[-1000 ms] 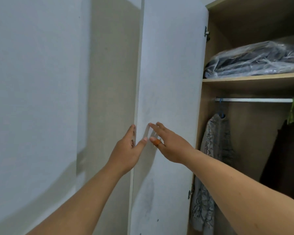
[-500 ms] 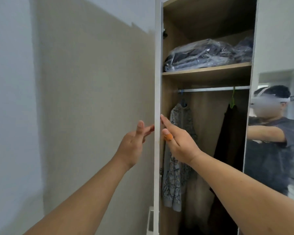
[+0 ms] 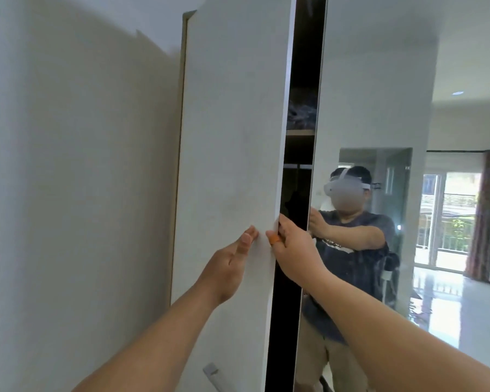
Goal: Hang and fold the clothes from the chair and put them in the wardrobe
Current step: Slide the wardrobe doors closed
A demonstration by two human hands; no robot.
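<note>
The left hand (image 3: 229, 260) lay flat, grip released, on the face of the white wardrobe door (image 3: 232, 154). The right hand (image 3: 293, 247) curled its fingers round that door's edge. Through the dark gap, bagged clothes (image 3: 301, 113) sat on the wardrobe shelf (image 3: 300, 132), beside the mirror door (image 3: 376, 80).
</note>
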